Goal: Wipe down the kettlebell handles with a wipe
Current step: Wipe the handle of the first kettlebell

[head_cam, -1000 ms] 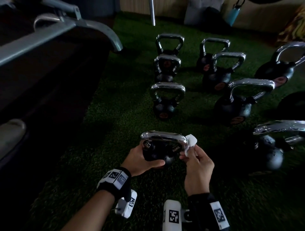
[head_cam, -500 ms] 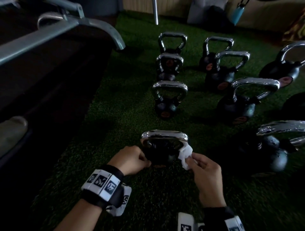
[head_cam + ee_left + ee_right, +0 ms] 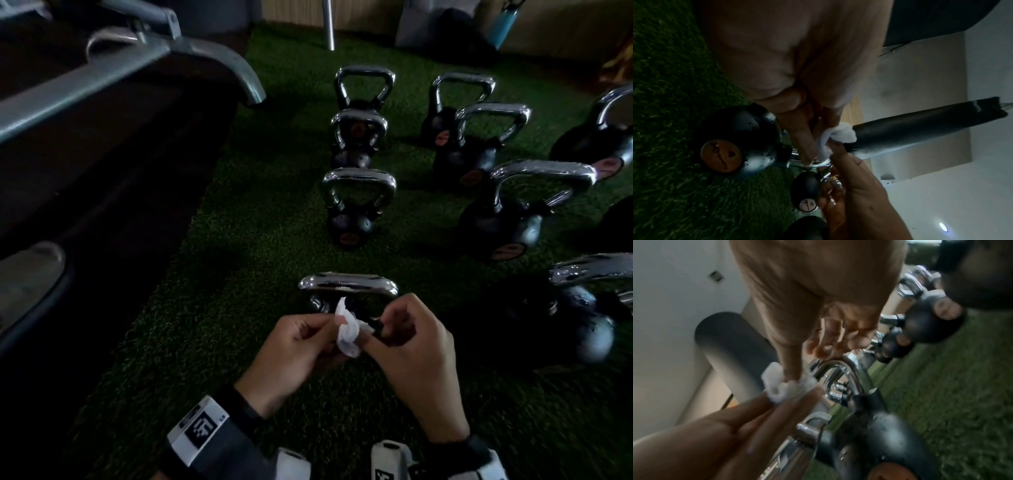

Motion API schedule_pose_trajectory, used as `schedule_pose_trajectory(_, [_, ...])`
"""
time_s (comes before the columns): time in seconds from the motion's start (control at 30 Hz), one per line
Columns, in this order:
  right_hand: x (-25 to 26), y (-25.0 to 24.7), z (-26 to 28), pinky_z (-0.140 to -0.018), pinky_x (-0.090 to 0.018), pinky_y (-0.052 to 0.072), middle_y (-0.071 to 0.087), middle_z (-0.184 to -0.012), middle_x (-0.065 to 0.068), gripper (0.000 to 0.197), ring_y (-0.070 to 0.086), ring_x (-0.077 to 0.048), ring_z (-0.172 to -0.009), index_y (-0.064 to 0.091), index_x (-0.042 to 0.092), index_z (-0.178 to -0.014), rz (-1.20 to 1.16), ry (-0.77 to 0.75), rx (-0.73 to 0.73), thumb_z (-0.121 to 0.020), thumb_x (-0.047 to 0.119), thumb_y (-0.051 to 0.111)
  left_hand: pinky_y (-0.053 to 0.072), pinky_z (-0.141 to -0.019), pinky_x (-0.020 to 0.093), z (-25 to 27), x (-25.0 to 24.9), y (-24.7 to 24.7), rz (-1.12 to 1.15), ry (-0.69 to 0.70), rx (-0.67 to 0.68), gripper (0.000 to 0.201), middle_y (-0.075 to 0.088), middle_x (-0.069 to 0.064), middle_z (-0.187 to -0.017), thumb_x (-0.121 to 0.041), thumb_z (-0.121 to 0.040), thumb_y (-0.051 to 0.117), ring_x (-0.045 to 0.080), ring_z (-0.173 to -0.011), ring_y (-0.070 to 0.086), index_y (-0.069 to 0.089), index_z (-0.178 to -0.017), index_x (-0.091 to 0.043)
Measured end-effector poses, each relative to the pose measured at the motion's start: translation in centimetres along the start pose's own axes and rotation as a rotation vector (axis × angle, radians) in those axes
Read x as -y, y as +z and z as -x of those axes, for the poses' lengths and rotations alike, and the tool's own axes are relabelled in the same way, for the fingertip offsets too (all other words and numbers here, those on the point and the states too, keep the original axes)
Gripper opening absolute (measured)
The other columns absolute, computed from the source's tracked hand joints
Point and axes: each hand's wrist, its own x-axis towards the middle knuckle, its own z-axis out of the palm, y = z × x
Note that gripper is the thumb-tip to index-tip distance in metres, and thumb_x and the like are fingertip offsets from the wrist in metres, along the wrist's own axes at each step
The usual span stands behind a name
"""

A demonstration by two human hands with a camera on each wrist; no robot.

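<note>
Both hands, left hand [image 3: 298, 346] and right hand [image 3: 407, 342], pinched the crumpled white wipe [image 3: 347, 330] just short of the nearest chrome kettlebell handle [image 3: 347, 284]; farther handles apparently remained unwiped.

We cannot read any words or numbers here. The round orange label [image 3: 721, 155] on the nearest kettlebell [image 3: 740, 142] has dark marks, but they are too blurry. The wrist band [image 3: 202, 426] shows only a black-and-white square code.
</note>
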Motion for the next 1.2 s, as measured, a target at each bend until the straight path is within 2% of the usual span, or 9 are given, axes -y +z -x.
schedule_pose_trajectory(0.07, [-1.0, -0.4, -0.2, -0.057, -0.022, 0.049, 0.065, -0.073, 0.004, 0.034, 0.061, -0.011, -0.063, 0.061, 0.024, -0.081, -0.116, 0.026, 0.054, -0.071, 0.036, 0.092, 0.059, -0.087, 0.025, 0.7, -1.0, -0.2, -0.046, 0.106, -0.066, 0.020, 0.079, 0.003, -0.105, -0.021, -0.099, 0.061, 0.017, -0.104, 0.074, 0.080, -0.107, -0.020])
schedule_pose_trajectory(0.17, [-4.1, -0.3, -0.7, -0.066, -0.037, 0.054, 0.066, -0.078, -0.002, 0.024, 0.064, -0.018, -0.071, 0.065, 0.024, -0.088, -0.222, 0.129, -0.093, -0.079, 0.027, 0.087, 0.059, -0.089, 0.023, 1.7, -2.6, -0.1, -0.261, 0.391, -0.214, 0.022, 0.078, -0.007, -0.111, -0.018, -0.100, 0.060, 0.006, -0.106, 0.073, 0.075, -0.118, -0.019])
schedule_pose_trajectory(0.3, [-7.0, 2.2, -2.0, -0.078, -0.022, 0.055, 0.074, -0.097, 0.009, 0.035, 0.071, -0.002, -0.090, 0.068, 0.034, -0.105, -0.250, 0.261, -0.004, -0.077, 0.027, 0.088, 0.056, -0.093, 0.019, -0.2, -2.6, 0.4, -0.776, 0.742, -0.499, 0.034, 0.072, -0.001, -0.124, -0.009, -0.098, 0.064, 0.003, -0.113, 0.069, 0.067, -0.132, -0.008])
schedule_pose_trajectory(0.43, [-7.7, 5.2, -2.3, -0.087, -0.031, 0.058, 0.078, -0.102, 0.012, 0.030, 0.073, -0.002, -0.096, 0.074, 0.029, -0.111, -0.260, 0.223, 0.015, -0.083, 0.033, 0.084, 0.052, -0.105, 0.032, -2.7, -1.1, 1.1, -1.124, 0.806, -0.406, 0.048, 0.067, 0.008, -0.134, 0.002, -0.090, 0.071, 0.015, -0.123, 0.064, 0.062, -0.136, -0.005])
schedule_pose_trajectory(0.53, [-7.9, 6.1, -2.0, -0.085, -0.022, 0.057, 0.078, -0.101, 0.016, 0.028, 0.072, 0.003, -0.095, 0.074, 0.030, -0.113, -0.223, 0.197, -0.049, -0.087, 0.033, 0.081, 0.047, -0.112, 0.041, -3.1, -0.1, 1.0, -1.244, 0.798, -0.338, 0.051, 0.063, 0.008, -0.140, 0.002, -0.088, 0.065, 0.018, -0.130, 0.060, 0.059, -0.139, -0.006])
schedule_pose_trajectory(0.67, [-8.3, 6.1, -2.2, -0.076, -0.011, 0.052, 0.077, -0.096, 0.014, 0.028, 0.069, 0.008, -0.090, 0.074, 0.030, -0.109, -0.153, 0.194, -0.067, -0.084, 0.041, 0.081, 0.047, -0.112, 0.041, -3.0, -0.9, -1.3, -1.100, 0.743, -0.425, 0.040, 0.068, 0.003, -0.133, 0.001, -0.093, 0.061, 0.011, -0.123, 0.064, 0.065, -0.132, -0.009])
schedule_pose_trajectory(0.9, [-8.5, 6.3, -2.0, -0.079, -0.023, 0.058, 0.077, -0.093, 0.015, 0.020, 0.071, 0.003, -0.088, 0.074, 0.031, -0.099, -0.223, 0.244, -0.091, -0.083, 0.039, 0.082, 0.053, -0.101, 0.022, -2.2, 0.5, -3.3, -0.904, 0.809, -0.446, 0.043, 0.068, 0.001, -0.131, 0.006, -0.092, 0.067, 0.004, -0.122, 0.064, 0.067, -0.132, -0.008])
schedule_pose_trajectory(1.0, [-8.5, 6.3, -2.0, -0.079, -0.021, 0.056, 0.077, -0.093, 0.016, 0.021, 0.071, 0.004, -0.090, 0.074, 0.032, -0.101, -0.219, 0.248, -0.087, -0.083, 0.039, 0.082, 0.053, -0.096, 0.016, -3.0, 2.1, -3.9, -0.664, 0.704, -0.589, 0.039, 0.072, -0.004, -0.124, 0.007, -0.093, 0.064, -0.001, -0.116, 0.066, 0.070, -0.127, -0.010])
schedule_pose_trajectory(1.2, [-8.4, 6.3, -1.9, -0.075, -0.018, 0.058, 0.077, -0.090, 0.019, 0.018, 0.071, 0.005, -0.085, 0.074, 0.030, -0.096, -0.242, 0.256, -0.095, -0.082, 0.037, 0.083, 0.051, -0.098, 0.016, -3.0, 5.0, -2.6, -0.385, 0.554, -0.662, 0.037, 0.072, -0.005, -0.125, 0.008, -0.095, 0.061, 0.001, -0.118, 0.065, 0.070, -0.127, -0.010])
